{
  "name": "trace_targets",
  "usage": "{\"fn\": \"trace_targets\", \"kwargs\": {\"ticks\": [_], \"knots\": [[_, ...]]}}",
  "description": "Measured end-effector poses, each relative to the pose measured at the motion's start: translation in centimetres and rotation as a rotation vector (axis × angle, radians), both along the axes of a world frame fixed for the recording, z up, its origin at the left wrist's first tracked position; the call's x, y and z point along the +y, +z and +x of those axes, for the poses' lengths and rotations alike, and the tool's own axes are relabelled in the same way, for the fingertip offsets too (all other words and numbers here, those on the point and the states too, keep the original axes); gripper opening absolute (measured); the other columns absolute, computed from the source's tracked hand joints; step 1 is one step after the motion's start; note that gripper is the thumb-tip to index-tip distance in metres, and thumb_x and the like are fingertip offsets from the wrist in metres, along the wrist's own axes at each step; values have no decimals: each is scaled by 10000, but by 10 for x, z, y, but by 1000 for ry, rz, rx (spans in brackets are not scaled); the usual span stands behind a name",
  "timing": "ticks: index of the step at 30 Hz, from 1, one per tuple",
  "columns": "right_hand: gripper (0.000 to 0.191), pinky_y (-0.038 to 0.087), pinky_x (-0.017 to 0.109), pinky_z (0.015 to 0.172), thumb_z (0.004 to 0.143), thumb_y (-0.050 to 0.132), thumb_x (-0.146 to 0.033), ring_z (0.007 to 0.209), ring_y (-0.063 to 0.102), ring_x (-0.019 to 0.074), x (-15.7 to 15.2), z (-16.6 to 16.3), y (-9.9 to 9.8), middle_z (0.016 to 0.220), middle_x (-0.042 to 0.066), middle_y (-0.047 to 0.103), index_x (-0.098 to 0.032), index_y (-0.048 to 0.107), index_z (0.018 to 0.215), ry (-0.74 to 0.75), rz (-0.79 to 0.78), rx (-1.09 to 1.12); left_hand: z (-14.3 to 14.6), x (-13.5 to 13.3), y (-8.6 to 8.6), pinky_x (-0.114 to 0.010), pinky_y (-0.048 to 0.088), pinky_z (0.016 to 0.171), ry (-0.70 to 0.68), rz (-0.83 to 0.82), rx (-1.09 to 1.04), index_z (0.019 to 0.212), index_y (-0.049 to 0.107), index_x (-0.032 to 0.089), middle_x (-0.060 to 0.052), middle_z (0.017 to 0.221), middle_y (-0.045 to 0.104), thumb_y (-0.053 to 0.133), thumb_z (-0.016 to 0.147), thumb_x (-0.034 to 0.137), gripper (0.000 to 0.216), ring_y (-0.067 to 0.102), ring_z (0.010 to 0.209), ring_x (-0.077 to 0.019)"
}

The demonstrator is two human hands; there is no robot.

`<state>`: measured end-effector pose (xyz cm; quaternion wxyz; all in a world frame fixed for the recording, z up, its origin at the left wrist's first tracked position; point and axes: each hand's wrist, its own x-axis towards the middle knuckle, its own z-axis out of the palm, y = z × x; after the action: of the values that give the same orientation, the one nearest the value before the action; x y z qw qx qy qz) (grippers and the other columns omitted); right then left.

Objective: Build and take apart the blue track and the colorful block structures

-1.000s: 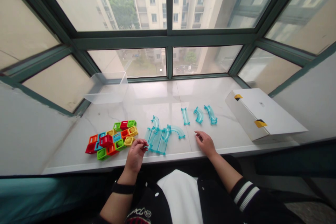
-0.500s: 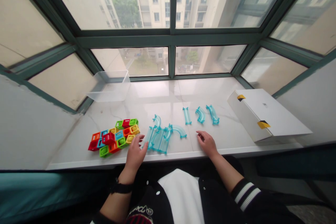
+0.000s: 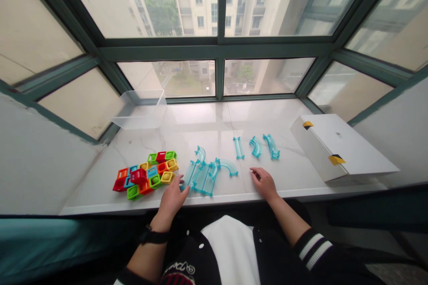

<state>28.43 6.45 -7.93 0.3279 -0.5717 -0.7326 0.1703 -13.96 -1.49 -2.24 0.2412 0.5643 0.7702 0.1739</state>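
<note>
My left hand (image 3: 174,193) is at the front of the sill, between the coloured blocks and the blue track pieces. Its thumb and fingers are apart, beside the left edge of the clear blue track pieces (image 3: 203,179); whether the fingertips touch them I cannot tell. A yellow block (image 3: 167,177) sits just beyond its fingers, at the right edge of a cluster of red, orange, green, blue and yellow hollow blocks (image 3: 137,175). My right hand (image 3: 264,183) rests on the sill with loosely bent fingers, holding nothing. Beyond it lie a straight track piece (image 3: 238,148) and two curved ones (image 3: 256,147).
A clear plastic bin (image 3: 140,120) stands at the back left, against the window frame. On the right sits a white box (image 3: 341,147) with yellow and black tabs. The white sill (image 3: 214,118) ends at a front edge close to my body.
My left hand has shifted slightly down and right, and its fingers sit lower, away from the yellow block. My right hand stays in place.
</note>
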Motion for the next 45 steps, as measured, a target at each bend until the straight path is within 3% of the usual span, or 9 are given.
{"fn": "trace_targets", "kwargs": {"ticks": [9, 16, 20, 26, 29, 33, 39, 45], "knots": [[263, 558, 379, 828, 961, 521, -266, 789, 693, 224, -1, -1, 2, 938, 63, 757, -226, 742, 1097, 6, 11, 0, -4, -1, 24, -347, 517, 887, 40, 14, 77, 1359, 583, 201, -106, 1186, 753, 637, 889, 369, 502, 718, 1089, -291], [255, 559, 388, 833, 970, 520, -283, 805, 695, 232, 0, -1, 2, 944, 71, 757, -228, 742, 1085, 12, 3, 7, -9, -1, 28, -389, 487, 1045, -3, 94, 220, 1305, 673, 156, -142, 1223, 748, 630, 861, 347, 485, 686, 1149, -320], [256, 556, 390, 843, 975, 515, -280, 816, 697, 233, 0, -1, 3, 953, 70, 757, -230, 740, 1087, 17, 2, 3, -9, 0, 40, -394, 488, 1052, 12, 116, 209, 1324, 671, 157, -143, 1223, 749, 610, 858, 347, 507, 688, 1150, -320], [254, 552, 377, 833, 970, 517, -270, 814, 699, 228, -1, -2, 5, 963, 67, 759, -232, 742, 1081, 12, -8, 3, -13, 5, 56, -383, 540, 913, 198, -10, -23, 1172, 719, 216, -109, 1061, 789, 620, 848, 428, 400, 729, 1052, -316], [252, 550, 372, 832, 970, 519, -271, 817, 699, 228, -1, -2, 6, 963, 65, 760, -231, 742, 1080, 10, -9, 1, -21, 7, 51, -355, 561, 781, 265, -11, -194, 1029, 722, 218, -95, 973, 777, 622, 826, 507, 367, 733, 938, -296], [258, 548, 372, 829, 972, 516, -275, 804, 696, 225, -1, -1, 5, 947, 63, 758, -227, 745, 1082, 13, -5, 0, -29, 6, 42, -306, 543, 590, 353, -41, -532, 996, 689, 180, -66, 845, 722, 644, 764, 612, 493, 669, 690, -218], [270, 557, 400, 840, 975, 512, -306, 812, 696, 240, 0, -1, 2, 957, 80, 767, -231, 747, 1086, 12, -13, 5, -31, 1, 44, -270, 541, 548, 489, -37, -879, 1061, 700, 127, -1, 739, 622, 732, 737, 548, 532, 599, 568, -138], [279, 559, 397, 830, 982, 504, -315, 803, 695, 238, 0, -2, 6, 944, 78, 767, -230, 750, 1081, 13, -13, 1, -23, 4, 49, -258, 565, 555, 598, 4, -1132, 1062, 694, 107, 15, 698, 596, 659, 869, 461, 405, 619, 571, -134]]}}
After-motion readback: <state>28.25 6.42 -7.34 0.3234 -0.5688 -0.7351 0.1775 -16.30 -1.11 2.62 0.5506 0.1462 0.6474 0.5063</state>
